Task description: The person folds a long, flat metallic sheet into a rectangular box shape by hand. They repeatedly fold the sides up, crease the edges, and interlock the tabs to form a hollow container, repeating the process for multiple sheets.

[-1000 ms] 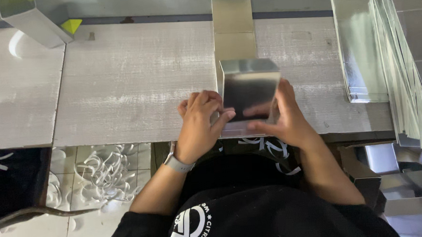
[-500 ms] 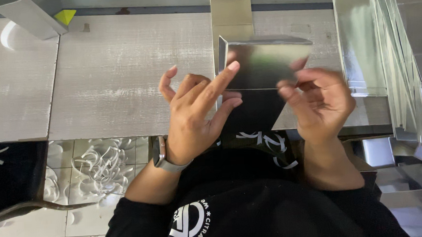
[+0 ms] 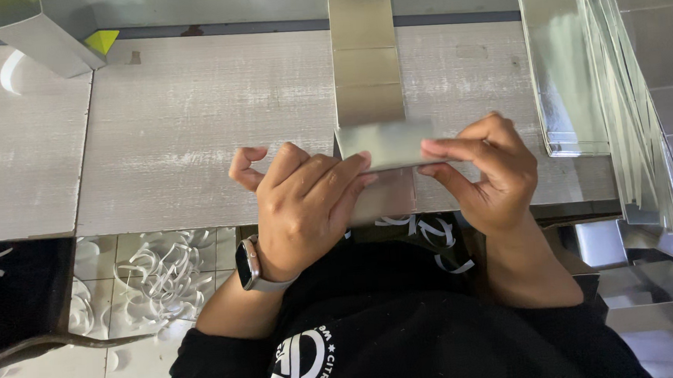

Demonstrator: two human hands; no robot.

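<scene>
Silvery, glossy creased cardboard strip (image 3: pixel 366 65) flat on grey woodgrain table (image 3: pixel 195 127), near end pinched between left hand (image 3: pixel 307 206) at nine o'clock, right hand (image 3: pixel 489 169) at three, fingers closed.

A long silver creased cardboard strip (image 3: pixel 366 72) runs from the frame's top centre down to mid-frame, its near panel folded up and pinched at both ends

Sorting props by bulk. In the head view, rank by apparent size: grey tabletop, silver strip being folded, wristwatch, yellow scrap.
1. grey tabletop
2. silver strip
3. wristwatch
4. yellow scrap
Watch and scrap look close; the watch sits nearer the camera, so that order is unsure.
</scene>
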